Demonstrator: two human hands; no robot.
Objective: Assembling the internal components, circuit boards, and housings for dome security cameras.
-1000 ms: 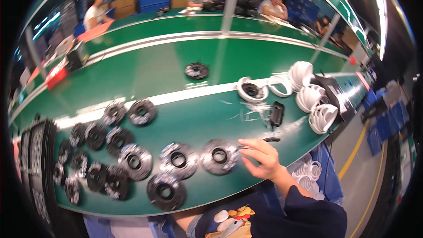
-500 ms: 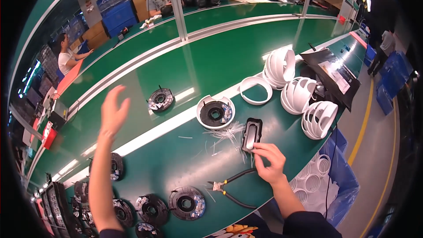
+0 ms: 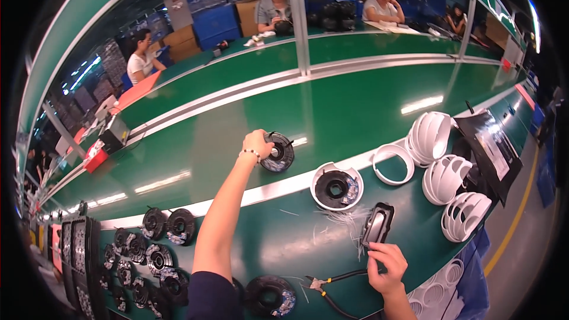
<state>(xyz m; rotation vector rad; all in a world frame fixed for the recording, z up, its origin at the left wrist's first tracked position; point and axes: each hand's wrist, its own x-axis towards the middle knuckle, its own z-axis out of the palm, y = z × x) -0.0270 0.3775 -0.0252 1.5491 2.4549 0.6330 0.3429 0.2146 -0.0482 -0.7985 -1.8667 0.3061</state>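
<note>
My left hand (image 3: 258, 144) reaches far over the green belt, its fingers closed on the rim of a round black part (image 3: 278, 157) with a circuit board. Closer in, my right hand (image 3: 388, 265) pinches the lower end of an oblong black housing (image 3: 385, 216) with a pale, shiny middle. Just left of that housing, a white ring-shaped cover (image 3: 316, 191) surrounds another round black part (image 3: 335, 189). Thin clear offcuts (image 3: 341, 219) lie scattered between them. Cutting pliers (image 3: 319, 284) with black and yellow handles rest open left of my right hand.
Several round black parts (image 3: 181, 227) cover the left of the bench, beside black trays (image 3: 80, 261). White covers (image 3: 430, 139) stand nested at right, near a loose white ring (image 3: 393, 165) and a black bag (image 3: 489, 148). Metal posts (image 3: 299, 35) and seated people are beyond the belt.
My left hand has moved from open in the air onto the round black part on the belt. The view has swung left. My right hand stays at the oblong housing's lower end.
</note>
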